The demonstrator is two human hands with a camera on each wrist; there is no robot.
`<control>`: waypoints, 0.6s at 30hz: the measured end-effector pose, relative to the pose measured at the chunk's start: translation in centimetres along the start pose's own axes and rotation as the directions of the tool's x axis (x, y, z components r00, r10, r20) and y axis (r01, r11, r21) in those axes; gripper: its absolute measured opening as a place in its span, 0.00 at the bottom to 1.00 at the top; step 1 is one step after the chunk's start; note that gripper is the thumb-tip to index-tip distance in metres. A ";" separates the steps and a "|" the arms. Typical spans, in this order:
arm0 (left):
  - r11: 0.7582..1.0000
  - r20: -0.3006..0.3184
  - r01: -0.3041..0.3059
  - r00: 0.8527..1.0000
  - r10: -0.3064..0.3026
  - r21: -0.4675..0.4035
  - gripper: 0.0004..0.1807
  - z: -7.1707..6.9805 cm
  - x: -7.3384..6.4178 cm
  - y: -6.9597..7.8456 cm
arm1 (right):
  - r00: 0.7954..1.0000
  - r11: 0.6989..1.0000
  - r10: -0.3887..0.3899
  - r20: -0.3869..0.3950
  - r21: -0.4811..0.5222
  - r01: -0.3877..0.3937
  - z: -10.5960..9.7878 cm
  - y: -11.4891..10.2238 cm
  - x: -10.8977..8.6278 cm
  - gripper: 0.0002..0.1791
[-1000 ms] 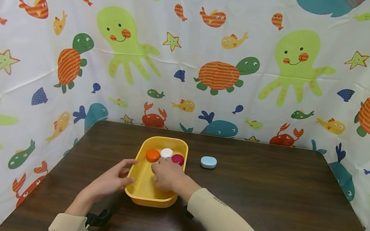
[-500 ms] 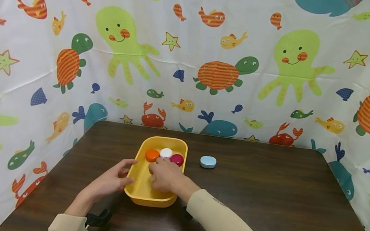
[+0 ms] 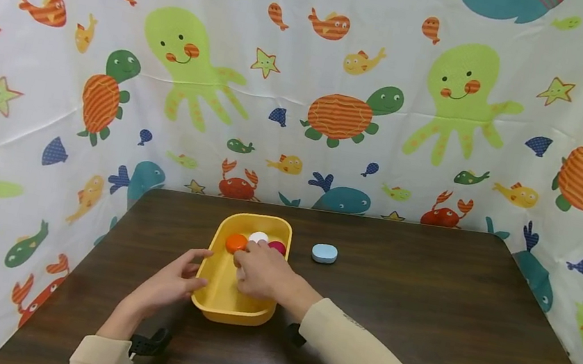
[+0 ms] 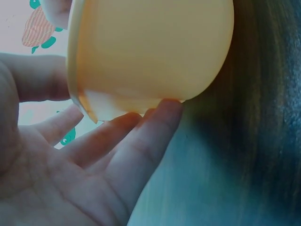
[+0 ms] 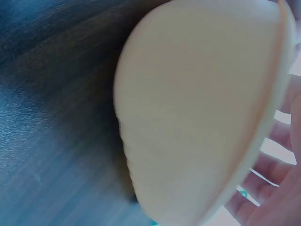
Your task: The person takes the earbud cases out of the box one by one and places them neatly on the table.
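Note:
A yellow plastic bin (image 3: pixel 232 317) stands on the table, seen from the side in both wrist views. At its far end lie an orange rounded piece (image 3: pixel 236 243), a white one (image 3: pixel 259 237) and a crimson one (image 3: pixel 277 246), partly covered by my right hand. My left hand (image 3: pixel 173 281) is at the bin's left side, fingertips (image 4: pixel 169 110) against the outer wall. Reaching over the right rim, my right hand (image 3: pixel 264 271) is down inside the bin with fingers bent; I cannot tell what they hold. The right wrist view shows its fingers beyond the rim.
A light blue rounded piece (image 3: pixel 324 253) lies on the table to the right of the bin. The dark wooden table (image 3: pixel 421 309) reaches back to a white curtain (image 3: pixel 284 90) printed with sea animals. Dark bands are on both wrists.
My right hand has shifted slightly inside the bin and now covers more of the crimson piece. The left hand stays at the bin's side; the whole view has slid a little.

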State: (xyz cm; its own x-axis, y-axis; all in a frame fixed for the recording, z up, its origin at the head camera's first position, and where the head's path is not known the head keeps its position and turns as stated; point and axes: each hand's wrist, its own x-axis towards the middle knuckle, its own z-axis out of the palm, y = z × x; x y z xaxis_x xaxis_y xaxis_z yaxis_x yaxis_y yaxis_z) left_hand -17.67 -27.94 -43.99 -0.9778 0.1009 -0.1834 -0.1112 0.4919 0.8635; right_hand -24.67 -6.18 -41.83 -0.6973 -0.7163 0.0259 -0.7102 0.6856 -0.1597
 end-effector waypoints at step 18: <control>1.000 -0.025 -0.004 1.000 0.004 -0.004 0.29 0.1 0.2 -0.3 | 0.996 0.996 -0.059 -0.073 -0.071 0.054 -2.6 0.5 -2.0 0.15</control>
State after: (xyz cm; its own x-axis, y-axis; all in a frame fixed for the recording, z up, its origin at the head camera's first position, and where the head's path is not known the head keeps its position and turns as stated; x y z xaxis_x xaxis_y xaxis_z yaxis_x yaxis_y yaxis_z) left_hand -17.77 -27.98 -44.36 -0.9825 0.0810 -0.1677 -0.1077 0.4877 0.8664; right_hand -23.85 -4.08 -39.40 -0.6591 -0.7443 0.1075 -0.7521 0.6533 -0.0872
